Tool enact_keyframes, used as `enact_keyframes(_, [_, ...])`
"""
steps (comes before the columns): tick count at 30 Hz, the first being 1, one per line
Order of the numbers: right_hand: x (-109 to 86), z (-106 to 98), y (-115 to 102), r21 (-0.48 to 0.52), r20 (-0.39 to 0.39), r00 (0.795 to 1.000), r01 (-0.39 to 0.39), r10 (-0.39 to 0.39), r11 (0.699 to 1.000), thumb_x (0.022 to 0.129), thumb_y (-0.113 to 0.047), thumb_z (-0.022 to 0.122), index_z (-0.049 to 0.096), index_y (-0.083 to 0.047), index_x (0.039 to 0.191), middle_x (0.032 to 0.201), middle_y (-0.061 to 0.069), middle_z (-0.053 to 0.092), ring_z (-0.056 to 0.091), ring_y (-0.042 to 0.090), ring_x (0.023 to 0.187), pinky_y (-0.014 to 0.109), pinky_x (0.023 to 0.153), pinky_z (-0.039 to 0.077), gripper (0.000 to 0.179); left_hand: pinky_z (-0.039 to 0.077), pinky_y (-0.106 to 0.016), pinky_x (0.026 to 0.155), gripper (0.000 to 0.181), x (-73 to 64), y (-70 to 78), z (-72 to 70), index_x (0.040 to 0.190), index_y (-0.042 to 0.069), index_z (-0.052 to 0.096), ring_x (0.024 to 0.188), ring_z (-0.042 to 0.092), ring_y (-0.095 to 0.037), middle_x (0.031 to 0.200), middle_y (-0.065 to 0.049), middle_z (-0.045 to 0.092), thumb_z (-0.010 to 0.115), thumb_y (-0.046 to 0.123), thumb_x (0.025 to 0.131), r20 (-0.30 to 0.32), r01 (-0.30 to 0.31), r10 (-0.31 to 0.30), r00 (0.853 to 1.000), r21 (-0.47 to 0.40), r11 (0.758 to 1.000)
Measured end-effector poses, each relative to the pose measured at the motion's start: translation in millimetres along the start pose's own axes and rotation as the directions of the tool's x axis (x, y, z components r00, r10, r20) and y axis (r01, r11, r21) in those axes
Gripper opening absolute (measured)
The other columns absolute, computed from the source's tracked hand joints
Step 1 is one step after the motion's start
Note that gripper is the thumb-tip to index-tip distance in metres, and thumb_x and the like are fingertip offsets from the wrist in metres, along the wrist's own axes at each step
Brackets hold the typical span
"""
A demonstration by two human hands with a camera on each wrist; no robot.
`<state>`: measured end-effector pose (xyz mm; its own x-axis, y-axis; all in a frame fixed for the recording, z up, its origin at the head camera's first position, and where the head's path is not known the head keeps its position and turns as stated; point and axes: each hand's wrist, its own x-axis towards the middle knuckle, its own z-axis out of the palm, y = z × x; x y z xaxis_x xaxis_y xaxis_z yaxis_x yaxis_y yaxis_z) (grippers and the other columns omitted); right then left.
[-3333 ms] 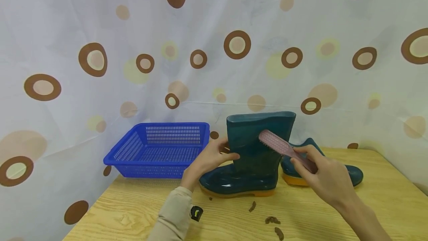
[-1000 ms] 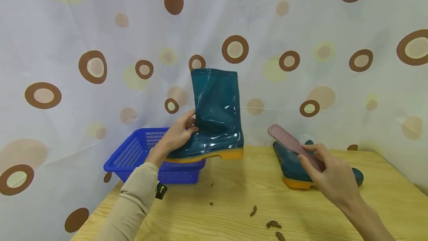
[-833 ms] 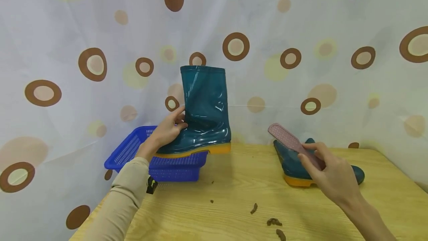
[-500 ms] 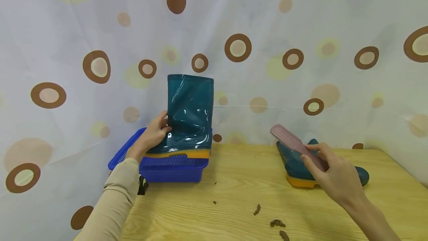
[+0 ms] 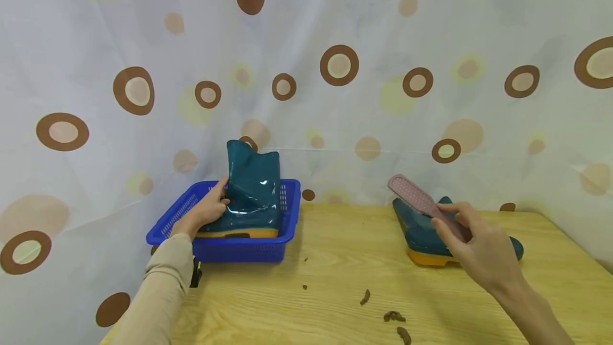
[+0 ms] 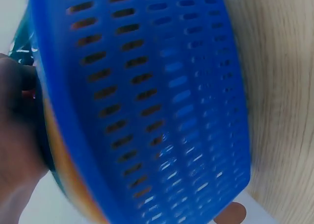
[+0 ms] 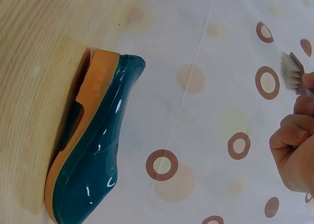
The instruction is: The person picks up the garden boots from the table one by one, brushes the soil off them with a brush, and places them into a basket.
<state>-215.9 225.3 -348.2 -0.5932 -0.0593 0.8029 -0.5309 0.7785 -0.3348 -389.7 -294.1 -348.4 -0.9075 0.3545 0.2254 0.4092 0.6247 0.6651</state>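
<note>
My left hand [image 5: 206, 212] grips a dark green rubber boot [image 5: 256, 190] at the front of its ankle. The boot stands roughly upright inside the blue plastic basket [image 5: 239, 249], its orange sole partly hidden by the front rim. In the left wrist view, the blurred left hand [image 6: 17, 145] is beside the basket wall [image 6: 147, 87]. My right hand [image 5: 483, 254] holds a pink scrub brush [image 5: 416, 196] by its handle, raised in front of the second boot. Pale bristles show on the brush [image 7: 293, 74] in the right wrist view.
The second green boot [image 5: 426, 233] lies at the right of the wooden table [image 5: 335, 260], shown closer as a boot with orange sole [image 7: 98, 140]. Several brown clumps [image 5: 394, 316] are scattered near the front. A patterned curtain [image 5: 306, 121] hangs behind the table.
The brush has left the boot's shaft. My left hand has carried the boot leftward through the air, then down into the basket. The right hand has stayed nearly still since one second ago.
</note>
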Motion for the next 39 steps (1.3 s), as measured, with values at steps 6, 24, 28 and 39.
enact_keyframes(6, [-0.4, 3.9, -0.4, -0.022, 0.023, 1.0, 0.005, -0.004, 1.0, 0.088, -0.012, 0.074, 0.067, -0.013, 0.116, 0.055, -0.009, 0.039, 0.026, -0.002, 0.042, 0.019, 0.037, 0.023, 0.029, 0.022, -0.063, 0.118, 0.061, 1.3, -8.1, 14.1, 0.153, -0.008, 0.014, 0.144, 0.027, -0.05, 0.154, -0.036, 0.025, 0.035, -0.009, 0.096, 0.04, 0.09, -0.094, 0.995, 0.08, 0.993])
enact_keyframes(24, [0.1, -0.1, -1.8, -0.034, 0.052, 0.998, -0.022, 0.024, 0.999, 0.091, -0.015, 0.072, 0.066, -0.014, 0.115, 0.057, -0.008, 0.04, 0.028, -0.001, 0.042, 0.021, 0.038, 0.024, 0.025, 0.027, -0.059, 0.118, 0.061, 7.5, -4.3, 31.5, 0.153, -0.007, 0.018, 0.14, 0.036, -0.048, 0.148, -0.036, 0.038, 0.037, -0.005, 0.095, -0.008, 0.278, -0.283, 0.959, 0.222, 0.935])
enact_keyframes(28, [-0.2, 1.1, -1.7, -0.029, 0.037, 0.999, -0.019, 0.02, 0.999, 0.09, -0.014, 0.072, 0.066, -0.012, 0.115, 0.056, -0.008, 0.041, 0.028, -0.001, 0.041, 0.021, 0.037, 0.024, 0.026, 0.028, -0.059, 0.118, 0.061, 9.3, 0.4, 33.8, 0.153, -0.002, 0.026, 0.142, 0.034, -0.046, 0.153, -0.031, 0.036, 0.042, -0.003, 0.095, -0.046, 0.259, -0.256, 0.966, 0.257, 0.931])
enact_keyframes(39, [1.8, 0.9, 0.2, 0.006, 0.015, 1.0, -0.016, 0.016, 1.0, 0.09, -0.01, 0.072, 0.065, -0.007, 0.116, 0.057, -0.006, 0.048, 0.03, -0.003, 0.039, 0.019, 0.036, 0.025, 0.026, 0.024, -0.067, 0.115, 0.05, 13.5, 20.5, 44.0, 0.147, 0.007, 0.044, 0.142, 0.028, -0.049, 0.153, -0.027, 0.033, 0.055, 0.015, 0.099, -0.142, 0.301, -0.266, 0.953, 0.394, 0.868])
